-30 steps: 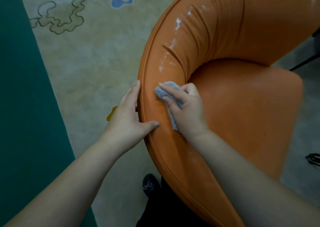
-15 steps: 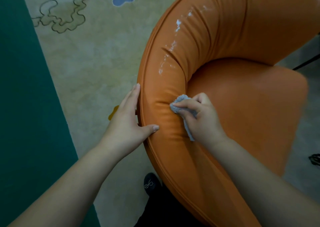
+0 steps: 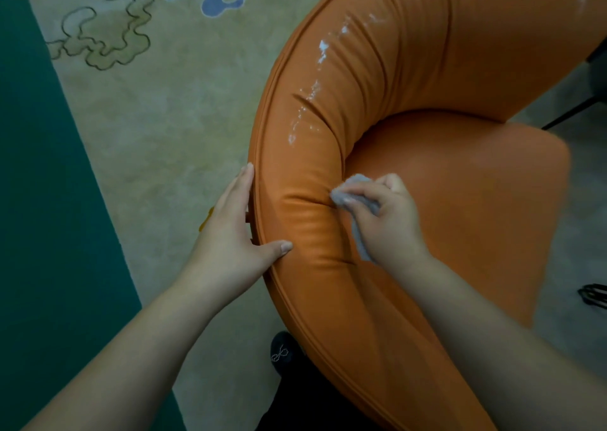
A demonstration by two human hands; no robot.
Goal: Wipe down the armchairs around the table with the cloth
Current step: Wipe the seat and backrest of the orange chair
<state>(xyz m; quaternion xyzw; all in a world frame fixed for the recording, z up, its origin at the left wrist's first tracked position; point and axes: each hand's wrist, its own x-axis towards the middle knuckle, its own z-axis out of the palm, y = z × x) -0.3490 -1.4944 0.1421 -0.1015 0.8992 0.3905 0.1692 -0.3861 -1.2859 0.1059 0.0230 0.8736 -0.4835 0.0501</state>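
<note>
I'm pressing a small grey-blue crumpled cloth (image 3: 358, 202) into the inner curve of the orange leather curved-back armchair (image 3: 427, 69).

My right hand (image 3: 384, 217) is curling round the cloth, hiding most of it; only a wad at the fingertips and a tail by the wrist are showing. My left hand (image 3: 235, 230) is lying flat with straight fingers on the chair's outer edge, thumb on top. The chair is getting cut off top and right; whitish streaks (image 3: 312, 92) are shining on its back. It's standing on a beige patterned carpet (image 3: 157, 108) with a green border (image 3: 39, 200); a black shoe (image 3: 282, 353) is peeking out below.
</note>
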